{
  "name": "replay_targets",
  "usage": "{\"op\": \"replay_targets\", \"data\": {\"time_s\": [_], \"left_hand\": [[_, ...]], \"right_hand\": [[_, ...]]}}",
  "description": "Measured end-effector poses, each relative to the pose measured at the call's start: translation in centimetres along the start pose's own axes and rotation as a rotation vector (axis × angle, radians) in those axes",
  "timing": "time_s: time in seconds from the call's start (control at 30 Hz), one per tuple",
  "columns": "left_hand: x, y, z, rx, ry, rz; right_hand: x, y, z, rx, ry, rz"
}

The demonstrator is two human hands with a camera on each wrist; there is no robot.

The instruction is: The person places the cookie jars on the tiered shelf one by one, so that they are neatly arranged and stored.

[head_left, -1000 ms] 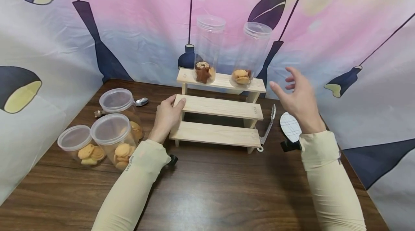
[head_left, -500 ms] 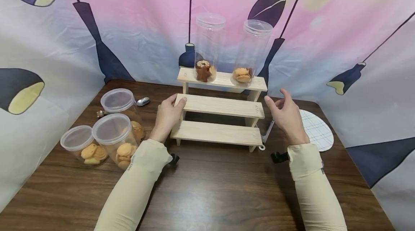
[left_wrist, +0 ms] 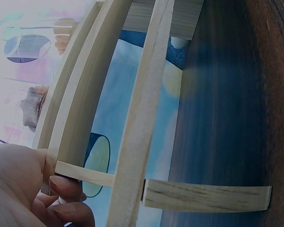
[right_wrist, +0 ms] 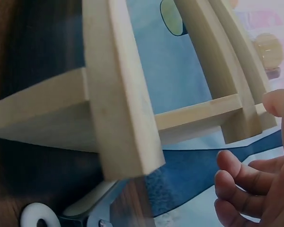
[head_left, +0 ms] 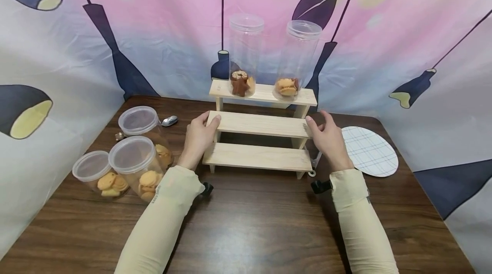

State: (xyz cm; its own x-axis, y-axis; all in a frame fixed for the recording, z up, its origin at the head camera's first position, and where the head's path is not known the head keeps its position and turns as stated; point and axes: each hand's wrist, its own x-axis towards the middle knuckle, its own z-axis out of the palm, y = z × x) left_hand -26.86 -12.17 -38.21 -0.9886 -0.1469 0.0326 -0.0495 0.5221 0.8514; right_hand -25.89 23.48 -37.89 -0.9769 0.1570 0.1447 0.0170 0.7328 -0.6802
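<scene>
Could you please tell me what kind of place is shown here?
Probably a staged tabletop corner, perhaps for display or filming: a wood-grain table stands against a printed, creased backdrop, with a stepped wooden rack and clear cookie jars.

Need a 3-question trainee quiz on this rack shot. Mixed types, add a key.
1. True or false: the rack carries exactly two jars.
2. Multiple choice: which part of the rack does the left hand grip?
A) the top tier
B) the middle tier
C) the bottom tier
3. Fill in: of the person's two hands, the ____ is nearer the white mat.

Key
1. True.
2. B; it grips that tier's left end.
3. right hand
</scene>
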Motion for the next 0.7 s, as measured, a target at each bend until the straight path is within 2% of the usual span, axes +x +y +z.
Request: {"op": "replay_targets", "data": {"time_s": [0.33,0.47,0.7], "left_hand": [[-0.1,0.2,-0.1,0.001,-0.02,-0.018],[-0.2,0.2,0.0,0.001,-0.028,-0.024],[-0.1,0.1,-0.1,-0.004,-0.015,-0.01]], "right_hand": [[0.0,0.4,1.0,0.059,0.013,0.03],[-0.1,0.8,1.4,0.091,-0.003,0.05],[0.1,0.8,1.7,0.158,-0.026,0.037]]}}
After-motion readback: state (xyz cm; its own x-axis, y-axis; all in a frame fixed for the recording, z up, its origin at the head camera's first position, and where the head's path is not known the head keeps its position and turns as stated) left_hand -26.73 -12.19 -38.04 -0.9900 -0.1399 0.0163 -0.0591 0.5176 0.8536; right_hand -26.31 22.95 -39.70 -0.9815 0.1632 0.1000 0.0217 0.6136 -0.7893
